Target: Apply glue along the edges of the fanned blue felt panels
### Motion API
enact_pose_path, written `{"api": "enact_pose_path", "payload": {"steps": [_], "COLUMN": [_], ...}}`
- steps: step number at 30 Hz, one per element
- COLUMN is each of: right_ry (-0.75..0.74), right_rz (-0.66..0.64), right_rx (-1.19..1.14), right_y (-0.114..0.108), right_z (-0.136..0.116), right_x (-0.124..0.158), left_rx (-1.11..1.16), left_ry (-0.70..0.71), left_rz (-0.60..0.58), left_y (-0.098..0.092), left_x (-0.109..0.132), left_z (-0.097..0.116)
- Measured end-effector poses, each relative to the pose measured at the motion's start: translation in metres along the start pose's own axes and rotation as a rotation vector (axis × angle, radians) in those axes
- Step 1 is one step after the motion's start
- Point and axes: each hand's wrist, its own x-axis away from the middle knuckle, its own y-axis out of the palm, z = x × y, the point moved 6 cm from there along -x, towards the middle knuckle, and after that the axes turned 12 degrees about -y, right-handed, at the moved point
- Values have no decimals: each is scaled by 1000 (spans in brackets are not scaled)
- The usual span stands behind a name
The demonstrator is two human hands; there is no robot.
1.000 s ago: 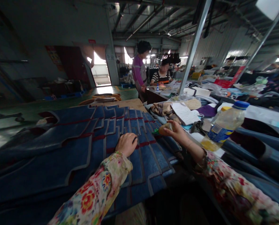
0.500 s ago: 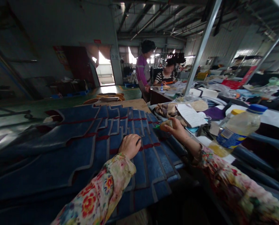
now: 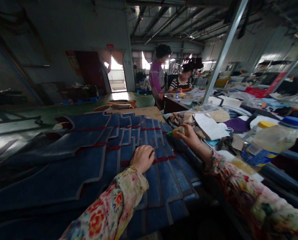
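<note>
My left hand lies palm down on overlapping blue sheet pieces with grey edges and dark red strips. Its fingers rest over the sheets, and I cannot make out a small dark spot beside the thumb. My right hand is wrapped round a small yellowish squeeze bottle. The bottle's green tip points left, over the far right part of the blue pieces. Whether that tip touches them I cannot tell. Both forearms wear flowered sleeves.
A large drink bottle with a blue cap stands at the right. Papers, cloth and scraps lie heaped behind it. A slanted metal post rises there. Two people are at a table farther back.
The view has turned slightly left, so everything sits farther right in the picture. My right hand has tilted the squeeze bottle a little. My left hand keeps its place on the sheets.
</note>
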Motion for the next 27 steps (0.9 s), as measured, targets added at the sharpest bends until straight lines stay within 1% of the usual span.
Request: {"api": "enact_pose_path", "payload": {"steps": [5, 10, 14, 18, 27], "right_ry": [1, -10, -27, -12, -37], "right_rz": [50, 54, 32, 39, 26], "right_rx": [-9, -12, 7, 14, 20], "right_y": [-3, -2, 6, 14, 27], "right_z": [2, 4, 8, 15, 24], "right_x": [-2, -5, -8, -14, -43], "left_rx": [10, 6, 5, 1, 17], "left_ry": [-4, -5, -10, -11, -24], "left_rz": [1, 5, -3, -6, -20], "left_y": [0, -1, -1, -1, -1], "left_x": [0, 0, 1, 1, 1], "left_z": [0, -1, 0, 0, -1]}}
